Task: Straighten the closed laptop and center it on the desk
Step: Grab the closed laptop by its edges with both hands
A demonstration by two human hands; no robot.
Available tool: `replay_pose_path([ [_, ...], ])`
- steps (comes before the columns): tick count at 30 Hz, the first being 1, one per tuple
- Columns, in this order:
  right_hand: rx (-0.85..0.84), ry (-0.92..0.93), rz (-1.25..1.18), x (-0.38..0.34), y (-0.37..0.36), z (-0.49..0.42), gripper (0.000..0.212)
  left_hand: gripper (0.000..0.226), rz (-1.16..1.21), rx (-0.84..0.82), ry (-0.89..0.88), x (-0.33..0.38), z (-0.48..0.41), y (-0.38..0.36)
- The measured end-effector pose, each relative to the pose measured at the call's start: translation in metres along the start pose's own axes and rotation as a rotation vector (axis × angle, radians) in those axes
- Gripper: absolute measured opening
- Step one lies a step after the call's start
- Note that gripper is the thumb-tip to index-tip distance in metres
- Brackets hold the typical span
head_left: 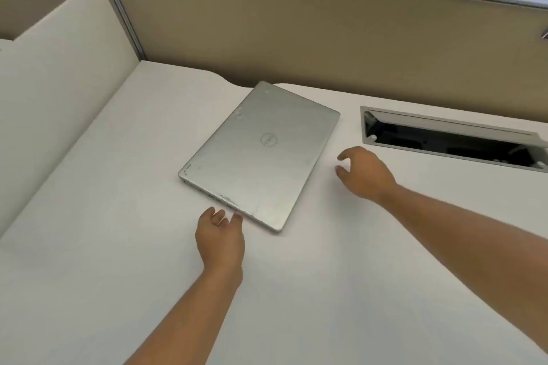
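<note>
Scuffed silver laptop (261,154) (lid shut) lies askew; left hand (221,238) and right hand (366,173) open, empty.

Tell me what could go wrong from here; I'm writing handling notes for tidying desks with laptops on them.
1. The left hand touches only the near edge of the closed laptop, and the right hand is off it, open. A one-sided push could spin it further askew.
2. The open cable hatch lies just right of the laptop; sliding too far that way could catch a corner on its rim.
3. The lid already looks scuffed, so dragging it across the desk may add marks.
</note>
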State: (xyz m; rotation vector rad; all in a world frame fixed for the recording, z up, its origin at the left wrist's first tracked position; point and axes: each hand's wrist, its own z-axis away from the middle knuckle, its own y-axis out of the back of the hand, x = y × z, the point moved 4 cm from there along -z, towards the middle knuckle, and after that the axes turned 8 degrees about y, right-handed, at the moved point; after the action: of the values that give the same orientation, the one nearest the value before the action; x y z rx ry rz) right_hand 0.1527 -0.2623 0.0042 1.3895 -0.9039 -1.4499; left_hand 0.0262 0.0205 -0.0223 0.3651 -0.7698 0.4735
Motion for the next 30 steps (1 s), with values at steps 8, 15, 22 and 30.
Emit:
replay_pose_path([
  [8, -0.089, -0.032, -0.119, -0.005, 0.005, -0.107, 0.060, 0.060, 0.219, 0.000, 0.132, -0.005, -0.027, -0.009],
  [15, -0.169, -0.132, -0.134, 0.012, -0.005, -0.175, 0.029, 0.048, 0.291, 0.002, 0.249, -0.006, -0.050, -0.026],
  [22, -0.131, -0.185, -0.190, 0.021, -0.004, -0.191, 0.043, 0.018, 0.288, 0.007, 0.372, 0.005, -0.069, -0.017],
  [30, 0.079, -0.181, 0.003, 0.039, 0.015, -0.145, 0.064, 0.013, 0.273, -0.254, 0.403, 0.007, -0.057, -0.003],
])
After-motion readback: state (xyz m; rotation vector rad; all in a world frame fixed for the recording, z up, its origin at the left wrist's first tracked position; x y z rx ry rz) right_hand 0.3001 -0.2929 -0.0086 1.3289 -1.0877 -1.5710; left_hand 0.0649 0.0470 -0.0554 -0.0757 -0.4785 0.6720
